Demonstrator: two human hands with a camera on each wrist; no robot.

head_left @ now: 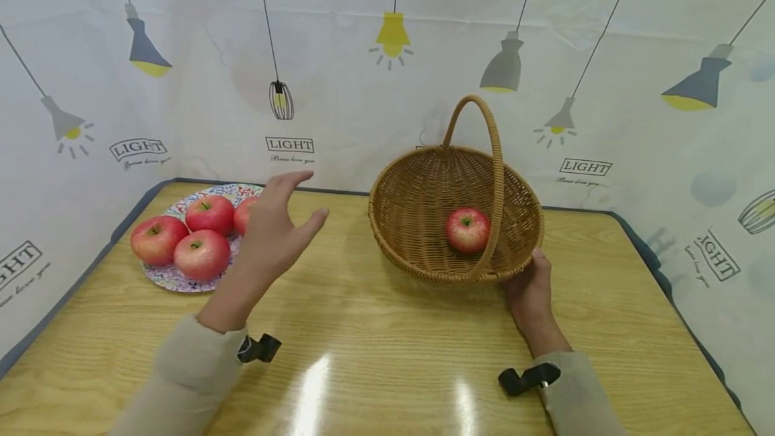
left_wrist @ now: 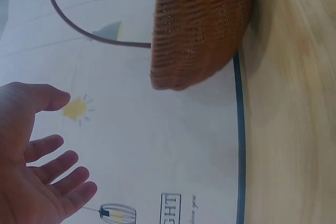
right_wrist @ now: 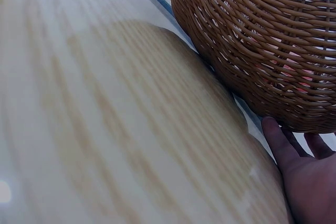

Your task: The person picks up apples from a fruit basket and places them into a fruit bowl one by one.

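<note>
A brown wicker basket (head_left: 412,221) with an arched handle tilts toward me at the right of centre, with one red apple (head_left: 468,229) inside. My right hand (head_left: 533,288) holds the basket's near right side, thumb at the rim and fingers under the woven wall, partly hidden. In the right wrist view its fingers (right_wrist: 283,142) lie against the basket's underside. My left hand (head_left: 275,224) is raised in the air at the left, thumb and fingers spread apart with nothing between them. Behind it, a patterned plate (head_left: 175,279) bears several red apples (head_left: 202,254), one partly covered by the hand.
A wood-grain table (head_left: 375,348) lies beneath everything. White cloth walls (head_left: 339,86) printed with lamps enclose its back and sides, and a dark blue edge runs along their foot. Each wrist wears a small black camera mount (head_left: 260,348).
</note>
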